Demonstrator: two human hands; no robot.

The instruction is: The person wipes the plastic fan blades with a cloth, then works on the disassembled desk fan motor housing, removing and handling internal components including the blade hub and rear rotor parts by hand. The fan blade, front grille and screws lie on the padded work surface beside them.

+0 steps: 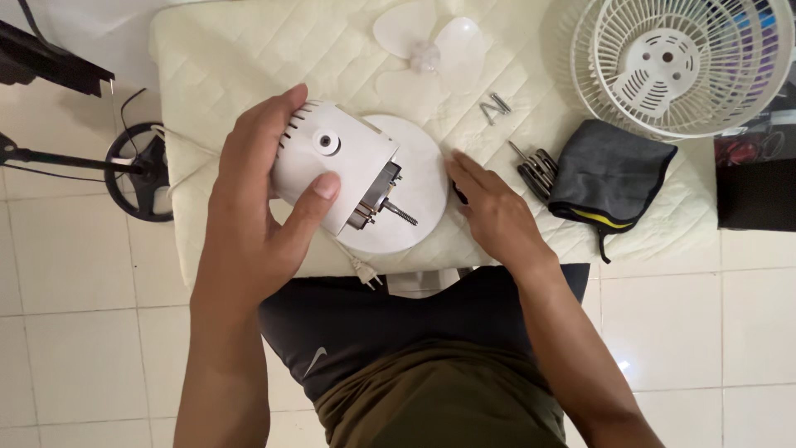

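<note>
1. Palm of the left hand (253, 207) hides the near side of the white fan motor housing (340, 162) that its fingers clasp over the round base (423, 187).
2. Right hand (489, 211) lies flat, fingers loosely spread, partly covering a dark tool (458, 195).
3. Fan blade (431, 50), screws (495, 106), multi-tool (536, 168), grey cloth (609, 170) and fan grille (680, 62) lie beyond.

A: What can't you make out?

B: The fan grille (680, 62), upper right, is cut off by the top and right edges. The left hand (257, 207) hides the motor housing's (336, 166) far side.

A: And at the right hand (489, 211)?

B: Something dark sits under its fingers, too covered to tell. The folding tool (537, 170) is partly hidden by the grey cloth (609, 170).
</note>
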